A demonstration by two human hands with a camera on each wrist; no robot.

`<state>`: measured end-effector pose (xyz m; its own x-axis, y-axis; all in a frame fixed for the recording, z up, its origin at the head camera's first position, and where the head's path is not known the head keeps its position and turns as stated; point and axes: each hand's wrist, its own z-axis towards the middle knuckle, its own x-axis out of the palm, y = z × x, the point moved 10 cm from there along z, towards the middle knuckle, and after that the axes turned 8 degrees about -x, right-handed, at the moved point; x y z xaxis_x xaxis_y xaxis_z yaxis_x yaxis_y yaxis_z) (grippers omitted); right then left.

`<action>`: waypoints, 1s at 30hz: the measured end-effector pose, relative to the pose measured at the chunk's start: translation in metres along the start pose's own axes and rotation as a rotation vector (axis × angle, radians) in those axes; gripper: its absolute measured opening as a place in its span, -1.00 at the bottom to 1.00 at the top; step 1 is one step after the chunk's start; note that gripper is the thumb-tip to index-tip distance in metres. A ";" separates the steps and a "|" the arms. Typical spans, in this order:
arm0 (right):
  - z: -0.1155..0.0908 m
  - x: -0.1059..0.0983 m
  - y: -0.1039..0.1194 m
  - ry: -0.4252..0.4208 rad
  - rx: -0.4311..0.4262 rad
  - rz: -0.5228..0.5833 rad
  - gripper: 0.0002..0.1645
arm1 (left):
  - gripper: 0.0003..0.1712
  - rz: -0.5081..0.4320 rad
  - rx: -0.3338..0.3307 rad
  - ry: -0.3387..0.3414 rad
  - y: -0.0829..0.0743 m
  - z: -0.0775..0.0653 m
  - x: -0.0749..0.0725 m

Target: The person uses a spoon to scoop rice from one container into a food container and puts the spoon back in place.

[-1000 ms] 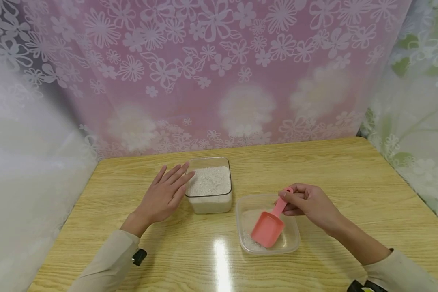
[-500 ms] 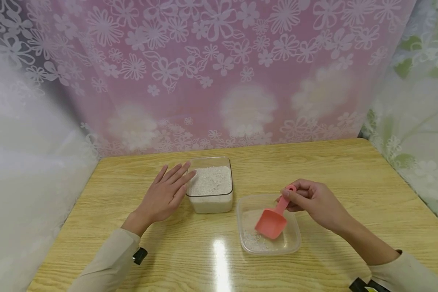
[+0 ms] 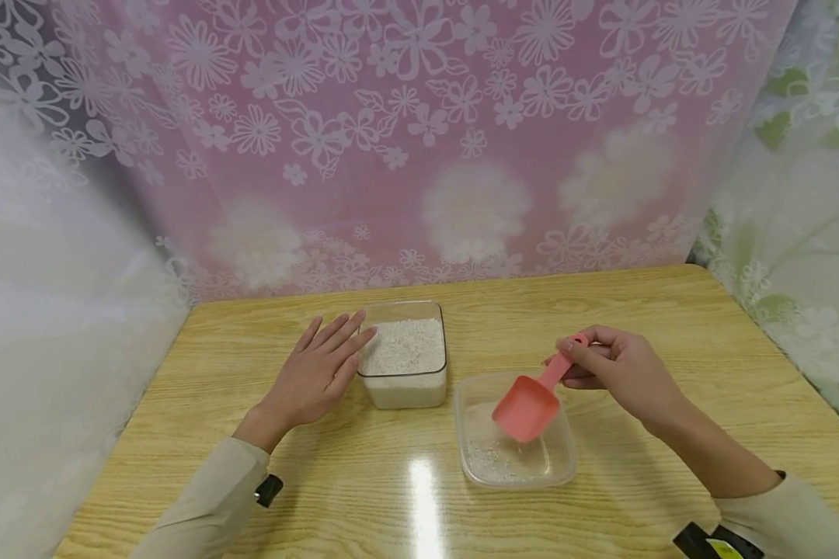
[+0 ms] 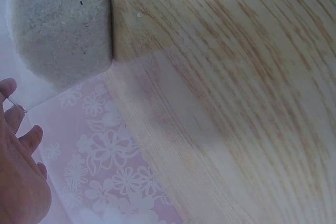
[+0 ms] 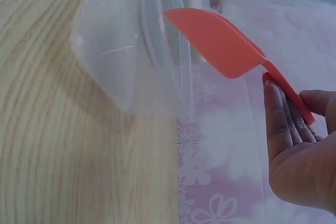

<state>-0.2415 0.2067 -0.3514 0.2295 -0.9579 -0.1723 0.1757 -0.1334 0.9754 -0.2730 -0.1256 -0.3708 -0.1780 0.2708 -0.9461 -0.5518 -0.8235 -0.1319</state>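
Left hand point(image 3: 315, 380), left of centre in the head view: fingers straight and a little spread, tips at the left rim of the square container point(image 3: 402, 375). They seem to touch it; how hard they press, I can't tell. Probable reason: a light hand to steady the container, since nothing is gripped there.

Right hand point(image 3: 625, 376), right of centre: thumb and forefinger pinch the end of the pink scoop point(image 3: 527, 407) by its handle, the remaining fingers lying behind it. Holding so far back keeps the fingers clear of the bowl.

Scoop position: over the shallow tub point(image 3: 562, 458), lower right of centre. The bowl tilts down toward the lower left. In the right wrist view it stands above the tub's rim and looks apart from it. I judge it is kept there so that stray grains drop inside. No load can be made out in the bowl.

Materials. Scoop: smooth, opaque, probably moulded plastic; squarish bowl, flat handle with a hole at its end. Tub: thin, cloudy, rounded corners; a sparse scatter of white grains point(image 3: 489, 463) on its floor, lower left part. Container: clear, deeper, dark-edged; white fill point(image 3: 405, 345), grainy, rice-like in the left wrist view, below the rim. Both vessels stand on a glossy wood-grain table point(image 3: 363, 497).
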 end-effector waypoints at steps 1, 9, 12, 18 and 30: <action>0.001 -0.002 0.000 -0.010 0.012 0.027 -0.63 | -0.46 0.001 -0.001 0.002 0.000 0.000 0.000; 0.009 -0.013 -0.005 -0.042 0.085 0.399 -0.73 | -0.46 -0.013 -0.006 -0.002 -0.001 0.000 -0.001; 0.014 -0.014 -0.005 -0.035 0.096 0.540 -0.78 | -0.46 -0.015 -0.006 -0.007 -0.001 -0.001 -0.001; 0.029 -0.012 0.003 -0.035 0.086 0.632 -0.79 | -0.46 0.006 -0.003 0.001 0.000 0.000 -0.001; 0.063 0.008 0.006 -0.095 0.133 0.762 -0.81 | -0.46 0.010 -0.004 0.007 0.002 0.001 0.000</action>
<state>-0.2994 0.1826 -0.3382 0.1565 -0.8144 0.5587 -0.1147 0.5469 0.8293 -0.2747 -0.1267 -0.3709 -0.1772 0.2591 -0.9494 -0.5464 -0.8283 -0.1240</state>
